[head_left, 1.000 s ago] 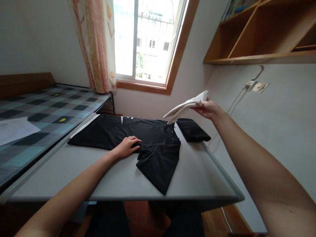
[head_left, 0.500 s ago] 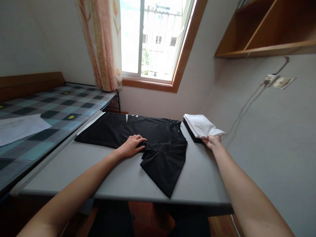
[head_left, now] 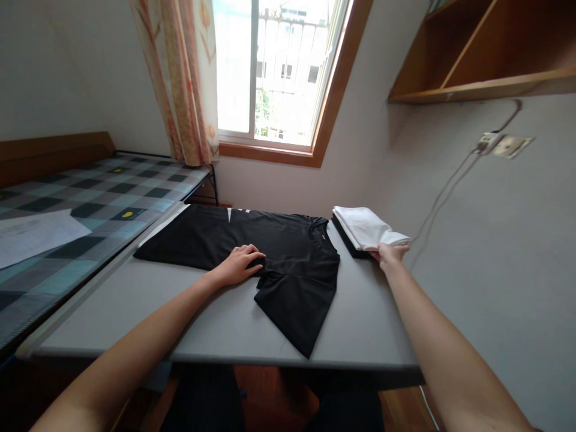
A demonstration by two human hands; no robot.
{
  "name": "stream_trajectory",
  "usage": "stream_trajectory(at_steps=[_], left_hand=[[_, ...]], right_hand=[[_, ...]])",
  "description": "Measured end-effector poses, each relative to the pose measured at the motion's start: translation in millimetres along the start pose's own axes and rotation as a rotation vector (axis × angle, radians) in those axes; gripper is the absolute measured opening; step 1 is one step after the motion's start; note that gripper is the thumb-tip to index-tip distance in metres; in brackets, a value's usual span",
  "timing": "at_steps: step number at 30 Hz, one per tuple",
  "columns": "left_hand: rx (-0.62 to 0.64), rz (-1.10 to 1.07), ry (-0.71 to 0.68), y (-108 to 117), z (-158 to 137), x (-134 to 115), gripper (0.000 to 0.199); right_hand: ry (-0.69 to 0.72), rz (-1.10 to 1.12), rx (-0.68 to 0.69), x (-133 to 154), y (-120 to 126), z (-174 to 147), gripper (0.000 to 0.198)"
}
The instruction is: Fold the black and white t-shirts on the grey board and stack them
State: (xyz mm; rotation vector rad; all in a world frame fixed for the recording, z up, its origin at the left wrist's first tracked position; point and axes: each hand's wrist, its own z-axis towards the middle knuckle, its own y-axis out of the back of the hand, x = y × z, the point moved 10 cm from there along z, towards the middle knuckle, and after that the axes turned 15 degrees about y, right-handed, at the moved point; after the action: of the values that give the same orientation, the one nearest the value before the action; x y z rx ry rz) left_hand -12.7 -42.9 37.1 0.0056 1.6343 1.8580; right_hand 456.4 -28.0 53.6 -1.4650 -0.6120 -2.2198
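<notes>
A black T-shirt (head_left: 283, 240) lies folded lengthwise on the table, its collar at the right and one short sleeve spread toward the front edge. My left hand (head_left: 240, 264) rests on the shirt's near edge, fingers apart and slightly bent, gripping nothing. At the table's right end, white folded cloth (head_left: 360, 227) lies on top of dark folded cloth (head_left: 345, 239). My right hand (head_left: 389, 254) is closed on the near right corner of the white cloth, which lifts a little there. Its fingertips are partly hidden.
The grey table (head_left: 216, 324) stands against the right wall, below a socket (head_left: 504, 144) with a hanging cord. A wooden shelf (head_left: 486, 84) juts out above. To the left is a bed with a checked mattress (head_left: 148, 189) and paper sheets (head_left: 40, 234) on it.
The view has shifted very slightly, so everything sits a touch further left. Both hands keep their places on the black T-shirt and the white cloth.
</notes>
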Motion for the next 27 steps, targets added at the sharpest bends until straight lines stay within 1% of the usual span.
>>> stream_trajectory(at_steps=[1, 2, 3, 4, 5, 6, 8, 10, 11, 12, 14, 17, 19, 23, 25, 27], left_hand=[[0.002, 0.004, -0.002, -1, 0, 0, 0.033], [0.004, 0.008, -0.003, -1, 1, 0, 0.033], [0.004, 0.011, -0.003, -1, 1, 1, 0.033], [0.005, 0.012, -0.003, -1, 1, 1, 0.033], [0.003, 0.011, -0.002, -1, 1, 1, 0.033], [0.003, 0.009, -0.001, -1, 1, 1, 0.033], [0.002, 0.003, 0.004, 0, 1, 1, 0.034], [-0.001, 0.003, 0.015, 0, 1, 1, 0.036], [-0.006, 0.009, 0.024, 0, 1, 2, 0.037], [-0.016, 0.020, 0.035, 1, 1, 2, 0.039], [-0.039, 0.060, 0.068, 1, 1, 5, 0.043], [-0.040, 0.147, 0.134, -3, 2, 10, 0.053], [-0.011, 0.197, 0.161, -7, 2, 13, 0.057], [0.042, 0.247, 0.173, -14, 2, 13, 0.059], [0.057, 0.248, 0.177, -16, 3, 13, 0.061], [0.062, 0.244, 0.181, -17, 5, 13, 0.062]], right_hand=[[0.079, -0.198, -0.111, 15, 13, -8, 0.064], [0.186, -0.383, -0.191, 36, 19, -19, 0.065], [0.338, -0.510, -0.203, 60, 13, -31, 0.063], [0.490, -0.573, -0.136, 80, -3, -44, 0.058], [0.607, -0.585, -0.030, 93, -23, -58, 0.051], [0.693, -0.562, 0.098, 102, -46, -73, 0.043], [0.794, -0.469, 0.368, 108, -90, -105, 0.033], [0.834, -0.372, 0.614, 105, -127, -137, 0.028], [0.843, -0.336, 0.717, 101, -142, -152, 0.027], [0.842, -0.311, 0.786, 98, -153, -164, 0.026], [0.824, -0.281, 0.861, 90, -164, -180, 0.024], [0.811, -0.296, 0.909, 81, -165, -189, 0.025], [0.830, -0.385, 0.938, 76, -161, -191, 0.030], [0.845, -0.610, 0.986, 64, -154, -190, 0.046], [0.843, -0.651, 1.010, 59, -155, -189, 0.050], [0.850, -0.647, 1.027, 57, -158, -187, 0.050]])
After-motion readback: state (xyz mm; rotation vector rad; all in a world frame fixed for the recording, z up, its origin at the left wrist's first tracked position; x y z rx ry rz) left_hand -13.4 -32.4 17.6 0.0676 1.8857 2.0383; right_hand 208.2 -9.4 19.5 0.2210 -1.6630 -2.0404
